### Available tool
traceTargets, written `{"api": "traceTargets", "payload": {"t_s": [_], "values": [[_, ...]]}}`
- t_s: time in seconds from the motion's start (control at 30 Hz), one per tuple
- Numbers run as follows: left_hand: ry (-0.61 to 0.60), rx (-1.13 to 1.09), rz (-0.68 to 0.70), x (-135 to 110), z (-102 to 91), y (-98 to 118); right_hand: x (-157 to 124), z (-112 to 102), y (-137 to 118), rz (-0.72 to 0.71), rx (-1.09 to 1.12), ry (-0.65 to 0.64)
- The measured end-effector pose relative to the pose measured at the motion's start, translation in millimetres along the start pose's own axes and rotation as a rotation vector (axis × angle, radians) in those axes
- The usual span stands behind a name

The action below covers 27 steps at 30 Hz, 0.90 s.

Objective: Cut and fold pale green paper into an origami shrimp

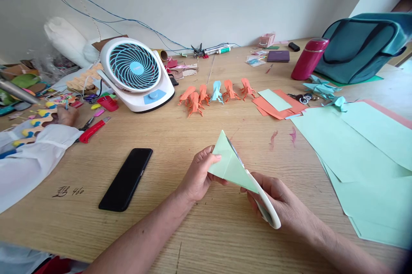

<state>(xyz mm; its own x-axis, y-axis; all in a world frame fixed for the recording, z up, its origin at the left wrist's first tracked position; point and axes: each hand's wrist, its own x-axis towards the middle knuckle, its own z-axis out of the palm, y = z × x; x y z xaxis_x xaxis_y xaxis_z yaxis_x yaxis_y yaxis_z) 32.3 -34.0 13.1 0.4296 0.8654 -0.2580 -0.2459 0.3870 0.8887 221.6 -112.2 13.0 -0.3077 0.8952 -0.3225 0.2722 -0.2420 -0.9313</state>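
My left hand (201, 173) pinches a pale green sheet of paper (225, 160) folded into a triangle, thumb on top and fingers beneath. White-handled scissors (268, 205) are in my right hand (273, 194), its fingers wrapped round the handles. The scissor blades lie along the triangle's right edge, and part of them is hidden behind the paper. Paper and scissors are held above the wooden table. Beyond them stands a row of folded orange paper insects (195, 103) with one light blue paper insect (216, 92) among them.
A black phone (126, 179) lies left of my left arm; a white fan (137, 72) stands behind it. Green paper sheets (370, 158), orange paper (280, 111), a pink bottle (309, 59) and a teal bag (363, 46) are rightward. Another person's hand (67, 115) works at far left near a red cutter (93, 131).
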Motion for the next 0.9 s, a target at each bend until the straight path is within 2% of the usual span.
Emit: {"api": "traceTargets", "payload": {"t_s": [0.27,0.9], "values": [[-0.006,0.026,-0.030,-2.9,1.3,-2.1,-1.9,-1.5,-7.9,-0.006,0.016,-0.004],[-0.063,0.002,-0.044,-5.0,5.7,-2.7,-2.0,-0.7,-4.7,0.013,0.031,0.028]]}}
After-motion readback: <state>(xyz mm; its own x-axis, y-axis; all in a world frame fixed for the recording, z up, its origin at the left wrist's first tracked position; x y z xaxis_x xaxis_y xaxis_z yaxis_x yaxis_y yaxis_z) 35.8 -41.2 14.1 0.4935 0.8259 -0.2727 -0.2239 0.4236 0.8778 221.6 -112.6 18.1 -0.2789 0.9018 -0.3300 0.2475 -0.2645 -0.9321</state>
